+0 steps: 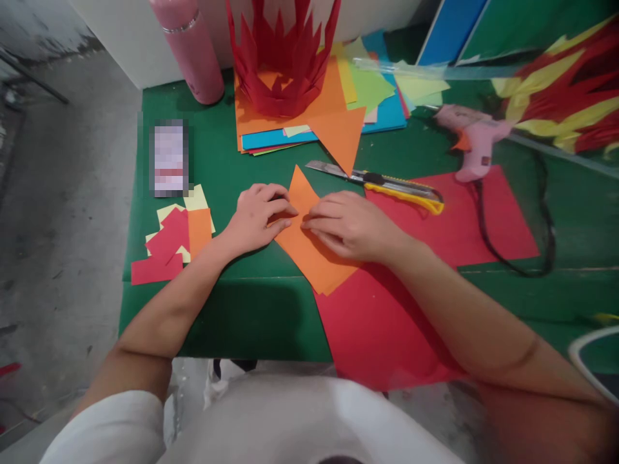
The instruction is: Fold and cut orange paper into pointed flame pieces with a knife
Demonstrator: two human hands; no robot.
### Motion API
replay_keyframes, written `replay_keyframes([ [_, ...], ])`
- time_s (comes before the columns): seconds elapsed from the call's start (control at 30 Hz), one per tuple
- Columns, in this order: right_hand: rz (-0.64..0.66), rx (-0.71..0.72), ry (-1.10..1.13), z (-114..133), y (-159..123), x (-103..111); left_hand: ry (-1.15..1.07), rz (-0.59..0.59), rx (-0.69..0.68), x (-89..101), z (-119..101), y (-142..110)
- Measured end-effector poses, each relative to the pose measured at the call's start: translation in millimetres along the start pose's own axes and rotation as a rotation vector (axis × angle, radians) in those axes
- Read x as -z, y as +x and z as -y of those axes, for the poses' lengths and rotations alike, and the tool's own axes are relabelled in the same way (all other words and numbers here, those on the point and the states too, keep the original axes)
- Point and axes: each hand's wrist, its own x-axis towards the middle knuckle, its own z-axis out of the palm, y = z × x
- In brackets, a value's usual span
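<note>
A folded piece of orange paper (322, 264) lies between my hands, its pointed tip facing away from me and its lower part over a red sheet (387, 328). At its left edge my left hand (264, 216) is closed, thumb and bent fingers pinching the paper. From the right, my right hand (355, 225) rests on the same paper with its fingertips drawn together. The fingertips of both hands almost meet over the middle. Just beyond them is a yellow utility knife (401, 187) with its blade out, pointing left.
Paper scraps (169, 235) and a blurred-out flat object (170, 158) lie left. Behind stand a pink bottle (196, 58) and a red paper crown (285, 90) on stacked coloured sheets (249, 125). A pink glue gun (476, 138) with a black cord lies right, on the green table (242, 316).
</note>
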Motion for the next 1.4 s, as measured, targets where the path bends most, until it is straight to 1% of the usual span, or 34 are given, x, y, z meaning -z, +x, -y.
replay_keyframes([
  [0.3,-0.011,-0.135,-0.178,-21.7,-20.5,17.4,-0.003,-0.002,0.001,-0.7,0.3,-0.1],
  [0.4,-0.053,-0.206,-0.248,-28.3,-29.7,23.4,-0.006,-0.004,0.007,-1.0,0.2,-0.9],
  [0.5,-0.130,-0.345,-0.235,-36.0,-38.7,27.3,-0.001,-0.006,-0.003,-1.5,0.3,-2.1],
  [0.57,-0.149,-0.421,-0.202,-40.9,-43.0,26.9,0.006,-0.009,-0.008,-1.9,0.5,-3.0],
  [0.73,-0.161,-0.516,-0.156,-48.1,-46.9,20.5,-0.005,-0.024,-0.023,-1.2,0.0,-4.4],
  [0.8,-0.184,-0.519,-0.157,-47.9,-46.6,20.7,-0.011,-0.014,-0.051,-0.4,-0.7,-4.5],
  [0.9,-0.206,-0.471,-0.136,-45.2,-45.0,23.7,-0.004,0.015,-0.066,0.6,-1.6,-4.3],
  [1.0,-0.176,-0.412,-0.110,-43.2,-43.2,24.4,-0.002,0.021,-0.054,1.0,-2.2,-4.3],
  [1.13,-0.138,-0.364,-0.097,-42.8,-42.3,21.3,0.001,0.028,-0.070,1.1,-2.3,-4.9],
  [1.3,-0.104,-0.339,-0.051,-40.3,-41.3,21.6,0.011,-0.012,-0.095,0.4,-0.3,-5.8],
  [1.4,-0.076,-0.311,-0.031,-38.9,-40.0,21.9,-0.001,0.019,-0.122,0.1,0.5,-5.4],
])
